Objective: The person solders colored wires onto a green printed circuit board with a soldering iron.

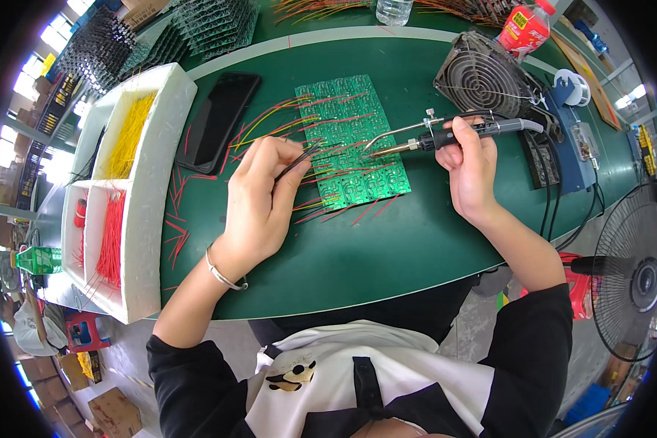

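Board: green circuit panel (352, 142) lying flat on the green bench (387, 248), near its middle, with red and yellow wire leads (285, 120) fanning off its left edge and across its face.
Iron: soldering iron (445, 135) held level over the board's right edge, bare tip aimed left at the board's centre; a thin feed tube runs above the barrel.
Right hand: right hand (469, 171) closed round the black grip from below, thumb on top, wrist bent back, forearm coming in from the board's lower right.
Tweezers: dark tweezers (299, 160) pointing right, tips at the board's left edge among the leads.
Left hand: left hand (263, 197) pinching the tweezers between thumb and forefinger, other fingers curled, heel resting on the bench left of the board; a bangle sits at the wrist.
Doing it well: my judgement is that the tweezers should steady one lead at its pad while the tip touches only that joint; keeping the left heel planted and the iron low and level would help against bridging neighbouring pads.
Left of the board: black phone (219, 120), then a white foam tray (150, 182) of yellow and red wire.
Right of the board: small metal-grilled fan (482, 77), solder reel (573, 87), blue station (577, 146).
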A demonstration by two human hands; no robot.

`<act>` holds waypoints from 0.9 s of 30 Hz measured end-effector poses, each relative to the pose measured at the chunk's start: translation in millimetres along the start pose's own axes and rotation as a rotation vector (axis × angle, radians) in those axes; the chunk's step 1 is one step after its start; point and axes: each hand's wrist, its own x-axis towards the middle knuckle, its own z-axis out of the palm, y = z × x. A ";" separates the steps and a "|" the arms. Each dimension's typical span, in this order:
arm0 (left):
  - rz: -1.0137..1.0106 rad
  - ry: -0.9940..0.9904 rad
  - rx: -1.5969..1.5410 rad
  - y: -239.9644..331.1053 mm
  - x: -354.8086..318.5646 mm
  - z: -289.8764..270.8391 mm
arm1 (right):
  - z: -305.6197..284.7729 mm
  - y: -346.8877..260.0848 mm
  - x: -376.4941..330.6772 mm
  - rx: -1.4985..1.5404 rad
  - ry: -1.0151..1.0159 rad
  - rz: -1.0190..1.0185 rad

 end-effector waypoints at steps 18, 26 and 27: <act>0.387 0.277 0.907 28.2 20.4 -56.8 | -1.4 1.9 1.1 0.015 -0.005 -0.009; 0.233 -0.161 0.237 -6.1 6.9 -12.0 | 1.1 1.1 1.9 0.035 -0.018 -0.016; 0.198 -0.175 0.221 -7.3 5.7 -7.3 | 1.5 0.9 2.0 0.038 -0.018 -0.017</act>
